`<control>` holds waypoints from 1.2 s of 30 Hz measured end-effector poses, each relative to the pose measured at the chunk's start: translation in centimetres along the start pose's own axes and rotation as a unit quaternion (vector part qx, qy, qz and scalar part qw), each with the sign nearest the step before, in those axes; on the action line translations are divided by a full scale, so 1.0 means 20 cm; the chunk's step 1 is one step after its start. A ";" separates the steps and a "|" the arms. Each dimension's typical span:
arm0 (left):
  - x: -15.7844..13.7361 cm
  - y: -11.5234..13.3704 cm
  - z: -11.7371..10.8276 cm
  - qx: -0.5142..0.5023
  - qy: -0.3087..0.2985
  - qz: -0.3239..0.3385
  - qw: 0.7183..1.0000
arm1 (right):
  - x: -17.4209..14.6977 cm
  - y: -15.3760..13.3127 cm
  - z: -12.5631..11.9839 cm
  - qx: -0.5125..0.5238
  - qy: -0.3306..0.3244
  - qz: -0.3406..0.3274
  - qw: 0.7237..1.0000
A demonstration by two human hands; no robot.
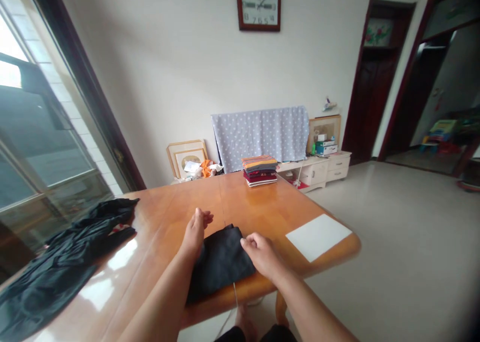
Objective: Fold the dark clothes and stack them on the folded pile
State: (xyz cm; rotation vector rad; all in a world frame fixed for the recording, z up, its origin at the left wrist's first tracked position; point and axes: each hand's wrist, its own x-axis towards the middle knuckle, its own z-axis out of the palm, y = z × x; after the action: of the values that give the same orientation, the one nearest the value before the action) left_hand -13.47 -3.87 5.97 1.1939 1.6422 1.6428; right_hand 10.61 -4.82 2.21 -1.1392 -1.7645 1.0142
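A black garment [221, 259], folded into a flat rectangle, lies at the near edge of the wooden table [180, 202]. My left hand [195, 229] is at its left far corner, palm turned inward and thumb up, the fingers loosely bent with nothing seen in them. At the right side of the cloth, my right hand [260, 252] is closed, thumb and forefinger pinched at its edge. Further left, a loose, rumpled heap of black clothing [75, 257] is spread along the table.
A neat stack of folded clothes [260, 171] stands at the table's far end. Toward the right corner lies a white sheet [318, 237]. Behind are a low white cabinet [318, 174] and a dotted grey cloth [262, 132] draped over something wide. Glass doors [45, 132] run along the left.
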 end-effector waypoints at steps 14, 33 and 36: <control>-0.33 0.01 -0.34 0.257 0.010 0.138 0.956 | 0.23 0.05 0.14 -0.083 0.055 -0.024 0.995; -0.49 -0.05 -0.26 0.531 -0.154 0.085 0.829 | 0.11 -0.30 0.31 -0.323 -0.114 -0.206 0.917; -0.50 -0.04 -0.26 0.537 -0.150 0.079 0.826 | 0.10 -0.24 0.36 -0.372 -0.189 -0.144 0.897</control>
State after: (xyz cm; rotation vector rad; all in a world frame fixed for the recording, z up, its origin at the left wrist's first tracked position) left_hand -13.38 -15.03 3.63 1.9945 2.3344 0.4031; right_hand 2.07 -5.70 4.30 -1.0964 -2.6766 0.3751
